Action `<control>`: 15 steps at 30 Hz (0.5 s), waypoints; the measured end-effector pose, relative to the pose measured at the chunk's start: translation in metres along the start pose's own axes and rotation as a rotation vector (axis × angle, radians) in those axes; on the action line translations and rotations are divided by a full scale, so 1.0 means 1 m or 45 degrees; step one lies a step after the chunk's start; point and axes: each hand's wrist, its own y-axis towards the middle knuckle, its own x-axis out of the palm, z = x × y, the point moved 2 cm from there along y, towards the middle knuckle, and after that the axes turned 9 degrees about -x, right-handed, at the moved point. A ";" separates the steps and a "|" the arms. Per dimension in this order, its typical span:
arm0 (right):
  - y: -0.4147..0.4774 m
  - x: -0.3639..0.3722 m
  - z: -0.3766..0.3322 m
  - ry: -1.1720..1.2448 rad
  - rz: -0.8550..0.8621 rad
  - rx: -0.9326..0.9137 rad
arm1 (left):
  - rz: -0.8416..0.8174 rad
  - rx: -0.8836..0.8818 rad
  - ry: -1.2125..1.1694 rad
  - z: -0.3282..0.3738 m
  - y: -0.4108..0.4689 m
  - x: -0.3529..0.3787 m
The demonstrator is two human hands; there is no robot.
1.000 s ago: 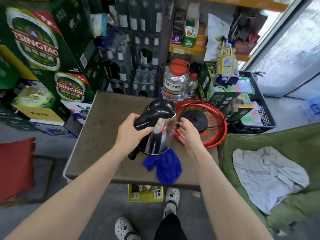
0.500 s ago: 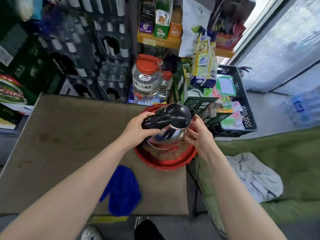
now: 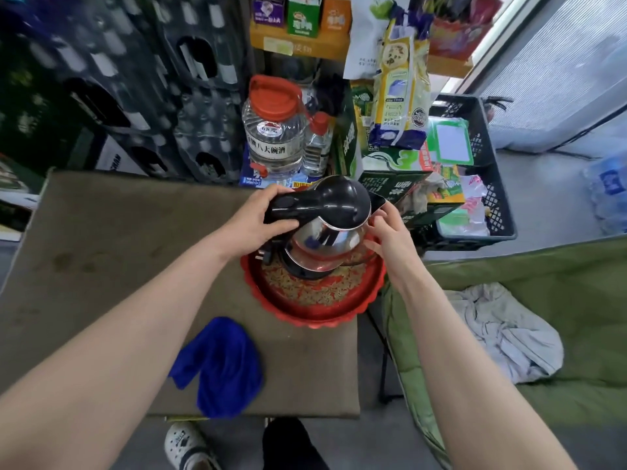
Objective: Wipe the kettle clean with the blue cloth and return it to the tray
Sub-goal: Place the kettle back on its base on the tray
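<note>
Bench (image 3: 101,239), brown top, left half bare. Blue cloth (image 3: 217,366) lies crumpled at the near edge, well apart from both my hands, not in use.

My left hand (image 3: 258,222) is wrapped around the black handle of the electric kettle (image 3: 325,225), fingers (image 3: 276,191) curled over the top, thumb underneath. Firm hold, carrying the weight.

Kettle: steel body, black lid closed. It sits over the red tray (image 3: 305,313), its bottom at or on the black base in the tray's middle; I cannot tell whether it is fully seated. The body looks slightly tilted towards me.

My right hand (image 3: 390,239) is at the spout side, fingers spread loosely and resting against the steel wall, steadying rather than gripping.

Behind the tray: clear jar with a red lid (image 3: 273,130), cartons, a black crate (image 3: 481,184). Green bedding (image 3: 543,300) to the right.

Judgement: wiping appears finished; this is the return step, nearly complete. Next move calls for lowering the kettle squarely onto its base until it is level, then releasing the right hand first, left hand last.
</note>
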 end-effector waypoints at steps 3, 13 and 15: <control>-0.002 0.006 -0.001 -0.003 -0.011 -0.001 | 0.073 -0.024 0.144 -0.003 -0.002 0.002; -0.005 0.002 -0.007 -0.008 -0.018 -0.048 | 0.162 0.044 0.093 -0.018 -0.011 0.015; -0.005 0.006 -0.008 -0.031 -0.029 -0.040 | 0.195 0.036 0.092 -0.021 -0.011 0.013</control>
